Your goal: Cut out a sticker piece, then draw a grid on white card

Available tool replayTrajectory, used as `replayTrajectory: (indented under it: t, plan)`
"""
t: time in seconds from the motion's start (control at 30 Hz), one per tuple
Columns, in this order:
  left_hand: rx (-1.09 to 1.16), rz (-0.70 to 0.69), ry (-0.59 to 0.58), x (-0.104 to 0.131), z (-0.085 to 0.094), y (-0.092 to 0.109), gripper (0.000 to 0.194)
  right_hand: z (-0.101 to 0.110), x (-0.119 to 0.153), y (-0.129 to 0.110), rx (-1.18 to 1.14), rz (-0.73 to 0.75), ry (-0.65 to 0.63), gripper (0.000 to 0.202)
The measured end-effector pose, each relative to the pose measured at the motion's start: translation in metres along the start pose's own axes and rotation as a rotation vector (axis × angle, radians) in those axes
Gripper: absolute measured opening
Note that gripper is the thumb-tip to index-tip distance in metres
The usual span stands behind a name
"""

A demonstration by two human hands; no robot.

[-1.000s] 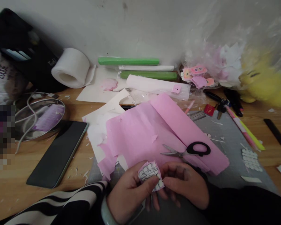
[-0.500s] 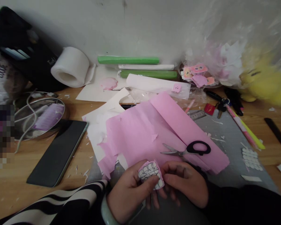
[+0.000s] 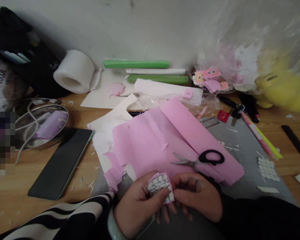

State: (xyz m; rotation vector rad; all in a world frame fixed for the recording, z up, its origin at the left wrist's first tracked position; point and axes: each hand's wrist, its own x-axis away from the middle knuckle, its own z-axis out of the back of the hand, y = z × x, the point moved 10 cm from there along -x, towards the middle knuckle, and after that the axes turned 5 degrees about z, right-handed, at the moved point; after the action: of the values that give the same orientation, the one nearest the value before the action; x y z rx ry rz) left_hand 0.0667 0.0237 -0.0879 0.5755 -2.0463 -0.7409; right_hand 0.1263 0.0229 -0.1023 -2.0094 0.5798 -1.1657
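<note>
A small white paper cutout (image 3: 158,183) with black curved lines and a pink paper border sits in my left hand (image 3: 142,203), pinched between thumb and fingers. My right hand (image 3: 197,191) is at the cutout's right edge, thumb and forefinger closed on its pink border. Just beyond the hands, a large sheet of pink crepe-like paper (image 3: 145,140) lies with its right side rolled or folded. On top of it rest scissors (image 3: 212,157) with black handles, blades slightly apart and pointing left.
A grey cutting mat (image 3: 240,140) lies under the paper. A dark phone (image 3: 61,163) and a metal bowl (image 3: 67,113) are on the left, near a toilet paper roll (image 3: 75,71). Keys (image 3: 236,114), pens (image 3: 261,135) and a yellow plush toy (image 3: 280,83) stand right.
The right fingertips have shifted slightly down along the cutout's pink edge. The cutout stays in the left hand; the scissors and pink paper have not moved.
</note>
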Motion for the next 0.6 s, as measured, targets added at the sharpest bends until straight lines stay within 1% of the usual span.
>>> replayTrajectory:
  t: [0.2, 0.4, 0.5, 0.6]
  plan:
    - [-0.029, -0.002, 0.007, -0.0004, -0.0013, -0.0002, 0.041, 0.0014, 0.0006, 0.0013, 0.002, -0.022, 0.011, 0.03]
    - [-0.097, -0.011, 0.019, 0.0001, -0.0008, -0.0012, 0.044, -0.0009, 0.0005, 0.003, 0.01, -0.041, -0.008, 0.028]
    - [-0.147, -0.017, 0.029, 0.0002, 0.0005, -0.001, 0.046, 0.0006, 0.0003, 0.004, 0.058, -0.063, 0.037, 0.021]
    - [-0.196, -0.024, 0.038, 0.0, 0.0006, -0.0004, 0.045, 0.004, 0.0014, 0.0021, 0.126, -0.058, 0.117, 0.012]
